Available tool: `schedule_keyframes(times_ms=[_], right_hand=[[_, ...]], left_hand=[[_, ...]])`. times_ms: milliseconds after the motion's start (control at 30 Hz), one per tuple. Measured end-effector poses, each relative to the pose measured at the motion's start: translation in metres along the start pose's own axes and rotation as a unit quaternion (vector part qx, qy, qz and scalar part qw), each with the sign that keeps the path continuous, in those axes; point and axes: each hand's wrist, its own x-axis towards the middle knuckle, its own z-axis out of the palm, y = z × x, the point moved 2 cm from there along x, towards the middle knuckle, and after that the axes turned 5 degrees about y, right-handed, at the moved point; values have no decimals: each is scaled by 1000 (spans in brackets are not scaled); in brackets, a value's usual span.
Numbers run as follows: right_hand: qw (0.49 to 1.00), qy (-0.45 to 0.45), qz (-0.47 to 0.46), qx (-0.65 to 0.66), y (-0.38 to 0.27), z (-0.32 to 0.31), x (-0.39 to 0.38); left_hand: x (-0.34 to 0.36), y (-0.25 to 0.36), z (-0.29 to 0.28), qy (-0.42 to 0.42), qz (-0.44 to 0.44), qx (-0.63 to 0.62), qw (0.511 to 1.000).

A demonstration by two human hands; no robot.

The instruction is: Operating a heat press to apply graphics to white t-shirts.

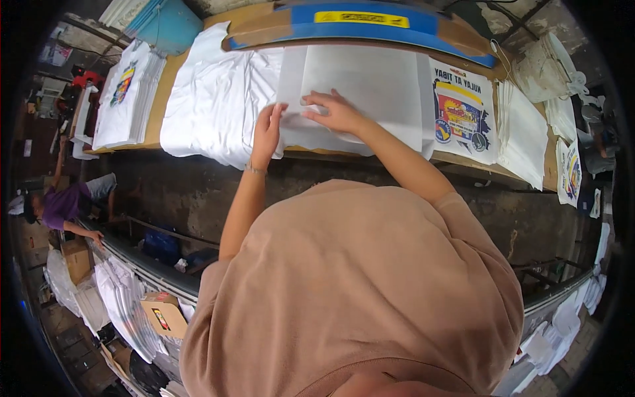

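My right hand [336, 112] is over a stack of thin, whitish, translucent sheets [370, 83] on the table, its fingers spread. Just left of it, my left hand [267, 129] is raised at the stack's near left edge with fingers stretched upward. Nothing shows in either hand; whether the fingertips touch the sheets is hard to tell. Rumpled white shirts [211, 99] lie in a pile on the left, beside my left hand. To the right of the stack lies a white sheet with a colourful mirrored print [461, 116].
A long blue and brown box [370, 28] lies along the table's far side. Folded printed shirts [129, 92] and a light blue bucket [173, 26] stand left. White sheets [520, 135] and a stained white bucket [542, 66] are right. A person in purple [65, 204] is far left.
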Motion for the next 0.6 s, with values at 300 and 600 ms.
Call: schedule_keyframes(times_ms=[300, 600], right_hand=[[910, 224, 132, -323, 72, -101, -78], [878, 64, 205, -428, 111, -122, -97]], left_hand=[[68, -20, 34, -96, 250, 259, 928], [78, -40, 56, -92, 240, 384, 887]])
